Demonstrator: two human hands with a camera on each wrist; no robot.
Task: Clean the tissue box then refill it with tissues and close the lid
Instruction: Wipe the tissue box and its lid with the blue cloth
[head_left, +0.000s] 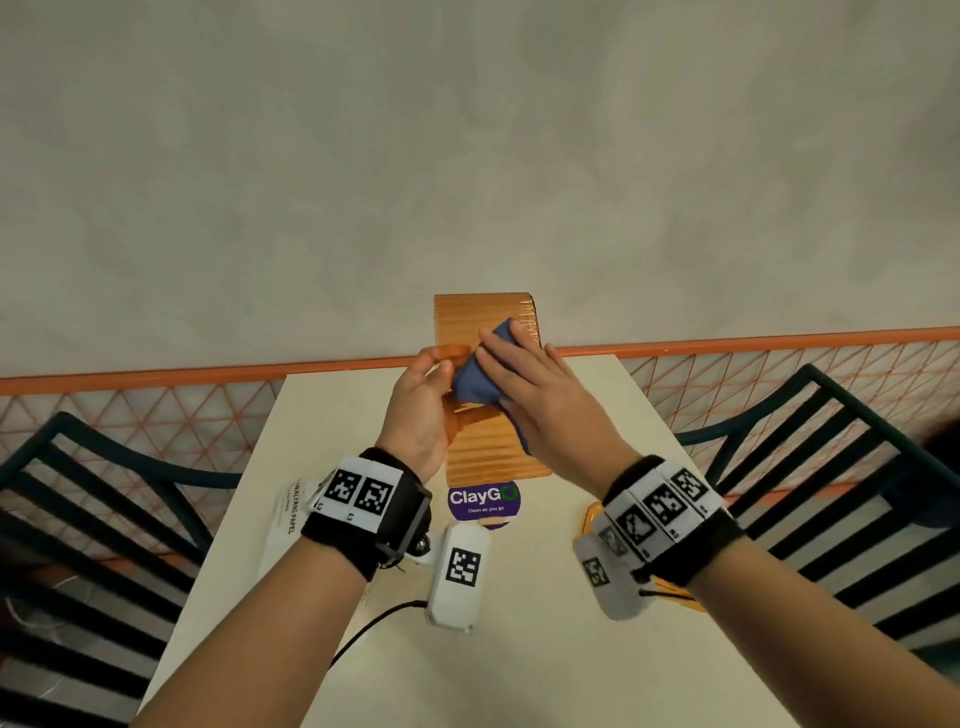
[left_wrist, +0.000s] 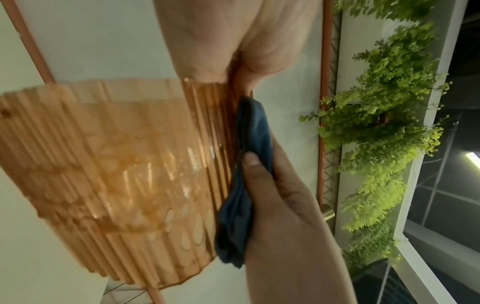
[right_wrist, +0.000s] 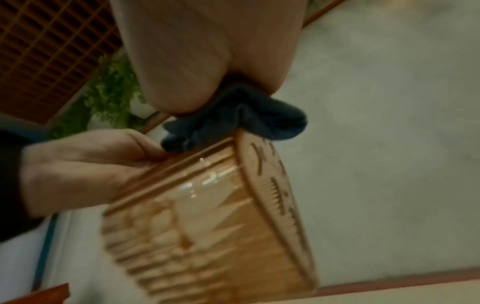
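An orange, see-through ribbed tissue box (head_left: 485, 319) is held up above the white table (head_left: 332, 415), long side pointing away from me. My left hand (head_left: 423, 395) grips its left side, thumb over the rim; the left wrist view shows this left hand (left_wrist: 228, 67) at the box's (left_wrist: 116, 164) edge. My right hand (head_left: 524, 382) holds a bunched blue cloth (head_left: 475, 382) and presses it on the box's top right. The thumb (left_wrist: 250, 162) lies on the cloth (left_wrist: 255, 127). In the right wrist view the cloth (right_wrist: 233, 123) sits on the box's (right_wrist: 207, 226) upper corner.
A purple ClayGo sticker (head_left: 484, 501) lies on the table below the box. A white paper packet (head_left: 288, 514) lies near my left wrist, and an orange piece (head_left: 592, 514) is half hidden under my right wrist. Dark slatted chairs (head_left: 104, 499) flank the table.
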